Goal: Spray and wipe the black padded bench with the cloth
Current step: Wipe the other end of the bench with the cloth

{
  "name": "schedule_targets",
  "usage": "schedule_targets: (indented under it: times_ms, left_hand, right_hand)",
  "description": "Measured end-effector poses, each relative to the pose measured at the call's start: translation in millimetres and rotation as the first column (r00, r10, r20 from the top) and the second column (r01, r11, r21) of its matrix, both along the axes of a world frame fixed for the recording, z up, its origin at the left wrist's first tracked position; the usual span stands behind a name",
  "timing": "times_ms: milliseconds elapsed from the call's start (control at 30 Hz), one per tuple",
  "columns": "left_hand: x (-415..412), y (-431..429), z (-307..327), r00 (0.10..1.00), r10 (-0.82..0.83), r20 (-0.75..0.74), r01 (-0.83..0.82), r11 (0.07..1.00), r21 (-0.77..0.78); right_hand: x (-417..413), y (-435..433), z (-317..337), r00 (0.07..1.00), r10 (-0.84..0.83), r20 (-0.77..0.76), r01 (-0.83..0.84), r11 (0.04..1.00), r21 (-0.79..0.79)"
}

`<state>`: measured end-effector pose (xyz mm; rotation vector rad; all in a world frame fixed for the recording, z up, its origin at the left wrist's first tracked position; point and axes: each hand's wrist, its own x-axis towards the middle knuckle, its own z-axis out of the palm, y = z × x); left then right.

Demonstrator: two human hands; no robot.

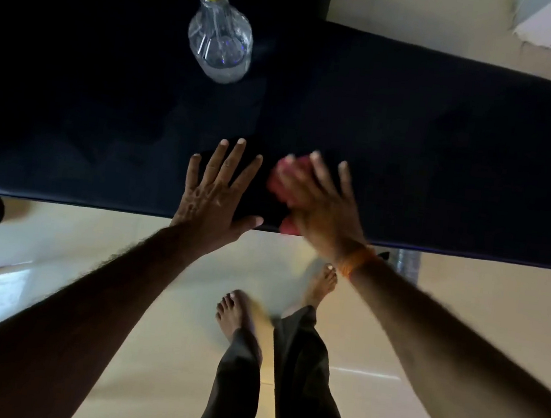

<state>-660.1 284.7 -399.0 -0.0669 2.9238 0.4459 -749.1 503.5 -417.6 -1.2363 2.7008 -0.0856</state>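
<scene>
Bench [446,142] lies bare toward its right end; only the spray bottle [220,41] stands at its far edge

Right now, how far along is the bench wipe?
Spraying looks likely done: the spray bottle stands on the bench, unheld. In hand: the right hand presses the pink cloth near the front edge; the left hand rests flat beside it. Left: likely the bench's remaining surface.

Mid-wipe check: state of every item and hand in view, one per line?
Black padded bench: wetness cannot be told.
Pink cloth: pressed on the bench under the right hand, blurred.
Clear plastic spray bottle, yellow collar: upright on the bench, untouched.
Left hand: flat, fingers spread, resting on the bench.
Right hand: straight fingers pressing the cloth.
</scene>
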Motion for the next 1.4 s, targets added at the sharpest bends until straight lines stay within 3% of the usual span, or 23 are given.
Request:
schedule_targets:
  times_ms: [33, 100, 133, 167, 200, 267, 300, 367, 467, 533, 633, 700, 800, 867, 967, 1033, 1100, 1133, 1167, 1233, 1300, 1367, 1400]
  left_hand:
    - [2, -4, 0, 1.0, 0.0, -0.001, 0.0, 1.0, -0.01]
    - [7, -13, 1, 1.0, 0.003, 0.003, -0.003, 1.0, -0.019]
    - [9, -16, 1, 1.0, 0.015, 0.007, -0.015, 1.0, -0.011]
    - [10, -19, 2, 0.999, 0.034, 0.011, -0.034, 0.999, -0.001]
    - [11, -21, 3, 0.999, 0.052, 0.014, -0.052, 0.999, 0.004]
    - [13, -24, 4, 0.997, 0.074, 0.003, -0.074, 0.997, 0.005]
    - [14, -26, 4, 0.997, 0.081, -0.005, -0.081, 0.997, 0.006]
    - [14, -30, 2, 0.997, 0.081, -0.011, -0.081, 0.997, 0.007]
    - [12, -32, -3, 0.996, 0.08, -0.029, -0.079, 0.997, 0.002]
    - [13, -29, -5, 0.994, 0.106, -0.032, -0.105, 0.994, 0.021]
    - [13, -21, -5, 0.99, 0.139, -0.027, -0.138, 0.99, 0.024]
    - [11, -18, -5, 0.989, 0.145, -0.03, -0.145, 0.989, 0.008]
    - [4, -10, -5, 0.993, 0.113, -0.021, -0.113, 0.994, -0.011]
    - [-2, -3, -6, 0.993, 0.12, -0.017, -0.12, 0.993, -0.009]
    - [-10, 9, -7, 0.986, 0.164, 0.009, -0.164, 0.986, 0.002]
    - [-13, 18, -7, 0.992, 0.126, -0.002, -0.126, 0.992, -0.004]
    - [-16, 28, -9, 0.997, 0.08, -0.003, -0.08, 0.997, -0.015]
    - [-17, 33, -10, 0.996, 0.084, 0.001, -0.084, 0.996, -0.017]
    - [-20, 37, -12, 0.995, 0.101, 0.007, -0.101, 0.995, -0.021]
    - [-24, 44, -14, 0.99, 0.141, 0.024, -0.14, 0.99, -0.017]
    - [-29, 50, -13, 0.994, 0.11, 0.015, -0.11, 0.994, -0.023]
    - [-39, 59, -13, 1.0, 0.025, -0.011, -0.025, 0.999, -0.042]
    - [-46, 64, -13, 1.0, -0.001, -0.016, 0.0, 0.999, -0.047]
  right_hand:
    - [-17, -4, 2, 0.984, -0.176, 0.011, 0.176, 0.984, -0.032]
    - [-18, -28, 5, 0.847, -0.52, 0.11, 0.53, 0.844, -0.088]
    - [-3, -42, 6, 0.848, -0.517, 0.112, 0.528, 0.841, -0.119]
    - [15, -52, 5, 0.918, -0.386, 0.091, 0.396, 0.907, -0.142]
    - [29, -53, 1, 0.983, -0.171, 0.064, 0.177, 0.977, -0.122]
    - [20, -46, 1, 0.989, 0.145, 0.013, -0.144, 0.988, -0.054]
    - [-2, -48, -1, 0.99, 0.138, -0.03, -0.14, 0.987, -0.075]
    - [-44, -70, -2, 0.996, -0.072, -0.056, 0.062, 0.985, -0.159]
    - [-57, -101, 1, 0.964, -0.242, 0.107, 0.258, 0.95, -0.178]
    - [-25, -90, 0, 0.991, -0.105, 0.079, 0.119, 0.97, -0.21]
    - [17, -32, 4, 0.99, 0.135, 0.033, -0.134, 0.991, -0.026]
    - [1, -15, 4, 0.999, -0.05, -0.007, 0.05, 0.999, -0.008]
    - [-17, -31, 7, 0.833, -0.539, 0.121, 0.546, 0.838, -0.025]
    - [11, -35, 9, 0.869, -0.477, 0.13, 0.485, 0.873, -0.044]
    - [22, 3, 11, 0.987, -0.143, 0.071, 0.143, 0.99, 0.005]
    - [-16, 25, 7, 0.954, -0.298, 0.044, 0.297, 0.955, 0.021]
    - [-43, 28, 5, 0.791, -0.605, 0.091, 0.607, 0.795, 0.014]
    - [-39, 24, 2, 0.744, -0.66, 0.106, 0.663, 0.749, 0.005]
    - [-26, 21, 1, 0.766, -0.632, 0.114, 0.638, 0.77, -0.017]
    - [12, 26, 1, 0.929, -0.346, 0.128, 0.353, 0.935, -0.039]
    - [4, 53, 1, 0.985, -0.144, 0.095, 0.145, 0.989, -0.005]
    - [-42, 68, -2, 0.94, -0.335, 0.061, 0.335, 0.942, 0.02]
    - [-68, 69, -3, 0.851, -0.521, 0.072, 0.522, 0.853, 0.009]
